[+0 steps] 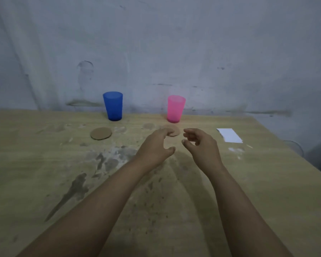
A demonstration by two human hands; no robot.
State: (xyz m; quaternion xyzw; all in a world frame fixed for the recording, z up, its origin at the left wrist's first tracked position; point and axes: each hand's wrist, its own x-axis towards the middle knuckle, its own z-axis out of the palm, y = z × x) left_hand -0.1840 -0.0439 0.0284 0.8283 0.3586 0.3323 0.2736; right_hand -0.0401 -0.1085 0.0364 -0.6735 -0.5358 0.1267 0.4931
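A blue plastic cup (pixel 113 106) stands upright at the back of the wooden table (pixel 44 164), near the wall. A pink plastic cup (pixel 175 108) stands upright to its right. In front of the blue cup lies a round cardboard disc (pixel 101 133). A second cardboard disc (pixel 174 131) lies in front of the pink cup, partly hidden by my left hand (pixel 156 147). That hand hovers with fingers loosely curled and holds nothing. My right hand (pixel 200 145) is beside it, fingers relaxed and curved, also holding nothing.
A white paper slip (pixel 229 135) lies on the table to the right of my hands. The stained wall runs right behind the cups. The table's right edge slants down at the far right, where a clear object (pixel 295 148) shows dimly beyond it.
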